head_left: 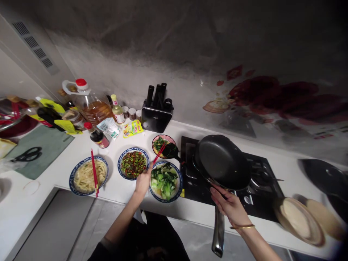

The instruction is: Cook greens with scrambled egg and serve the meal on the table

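A pair of red chopsticks [159, 153] is gripped in my left hand [143, 184]. Their tips reach the small pink-rimmed bowl [156, 139] of greens, where a black spoon or ladle [171, 149] also rests. The hand is between a plate of chopped green and red vegetables [133, 163] and a plate of leafy greens [165, 181]. My right hand [231, 206] is closed at the near edge of a tilted black frying pan [223, 163] above the stove. A long metallic handle [218, 233] extends below that hand; its join is hidden.
Noodles [88, 175] fill a plate at left, with red chopsticks [94, 170] across it. Behind stand a knife block [156, 117], oil jug [94, 105] and sauce bottle [98, 137]. The black stove [265, 166] is right; scissors [29, 154] lie on a green board [54, 141].
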Tool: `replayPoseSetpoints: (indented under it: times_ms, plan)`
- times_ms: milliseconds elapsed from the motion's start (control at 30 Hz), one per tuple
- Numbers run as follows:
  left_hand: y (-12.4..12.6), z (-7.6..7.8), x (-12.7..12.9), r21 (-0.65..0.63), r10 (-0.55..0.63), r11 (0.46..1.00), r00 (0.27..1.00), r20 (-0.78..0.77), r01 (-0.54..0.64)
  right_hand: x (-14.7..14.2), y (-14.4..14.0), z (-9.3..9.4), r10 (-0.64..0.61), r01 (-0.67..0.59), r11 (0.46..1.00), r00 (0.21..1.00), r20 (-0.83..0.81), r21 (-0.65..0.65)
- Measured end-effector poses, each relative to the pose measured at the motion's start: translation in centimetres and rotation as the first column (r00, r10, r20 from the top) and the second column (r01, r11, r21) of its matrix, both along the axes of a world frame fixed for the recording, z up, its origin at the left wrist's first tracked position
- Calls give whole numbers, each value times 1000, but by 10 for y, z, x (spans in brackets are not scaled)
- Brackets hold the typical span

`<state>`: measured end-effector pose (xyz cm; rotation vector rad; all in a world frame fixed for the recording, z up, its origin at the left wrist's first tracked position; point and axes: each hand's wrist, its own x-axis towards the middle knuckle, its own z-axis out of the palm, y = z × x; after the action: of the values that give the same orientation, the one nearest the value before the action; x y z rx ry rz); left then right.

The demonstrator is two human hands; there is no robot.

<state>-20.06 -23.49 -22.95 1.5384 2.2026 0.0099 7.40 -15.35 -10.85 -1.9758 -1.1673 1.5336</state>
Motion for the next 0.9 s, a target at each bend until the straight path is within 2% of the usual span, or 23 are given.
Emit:
replayPoseSetpoints:
  times_ms: [67,133,200,333,433,600,767,900]
  plan:
    - [0,-1,0,54,7,999,999,31,-8,1,0,0,11,-11,1000,1000,9,3]
    - [1,-2,3,103,-49,994,997,67,42,1,1,0,21,-21,1000,1000,-1,14]
    - [3,-2,5,92,-84,993,992,95,76,0,2,0,31,-31,999,999,-13,22]
    - [6,-4,-4,-2,37,999,996,76,-37,-1,2,4,49,-49,999,999,-22,16]
    - [4,-3,-12,20,86,996,995,55,-88,-1,2,9,19,-19,1000,999,-35,4]
    - [0,-3,-13,73,4,997,999,42,-7,-2,2,16,-32,31,999,998,-63,-6]
    - [-1,-2,-14,83,22,996,1000,-16,-20,-1,1,18,-27,27,1000,999,-39,8]
    - [-2,-2,-3,151,-151,977,988,-21,153,-3,0,16,-21,25,999,997,-79,41]
